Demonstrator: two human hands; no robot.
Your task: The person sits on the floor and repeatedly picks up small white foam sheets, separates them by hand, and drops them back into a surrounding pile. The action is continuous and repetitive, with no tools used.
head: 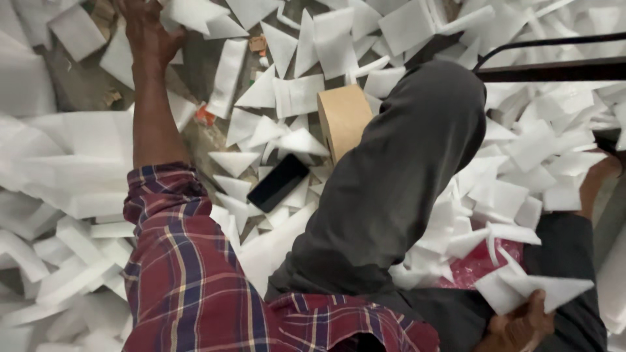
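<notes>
Left hand [147,29]: stretched far forward to the top edge of the view, fingers spread and laid on the white foam pieces [195,13] there; nothing is seen clasped in it, though the fingertips are partly cut off by the frame.
Left sleeve [173,261]: one, plaid in red, blue and white, rolled back to just above the elbow.
Right hand [521,326]: low at the bottom right, fingers closed around a small stack of foam triangles [535,290].
Held triangles: at least two white pieces are made out in the grip, points fanned up and to the right; an exact count cannot be told.
Knee [404,176]: one raised leg in dark grey cloth is seen in the middle of the view, between the two hands.
Loose foam pieces [293,91]: far too many to count, mostly triangles with some rectangles and strips, scattered over the floor ahead and piled at both sides.
Tape roll [343,120]: one, brown, stood on edge just beside the knee, among the triangles.
Phone [278,182]: one, black, lain flat on the foam pieces, near the tape roll and just left of the knee.
Red bag [482,264]: one patch of red plastic, seen under foam pieces right of the knee, just above the held stack.
Dark bar [554,65]: one, run across the top right.
</notes>
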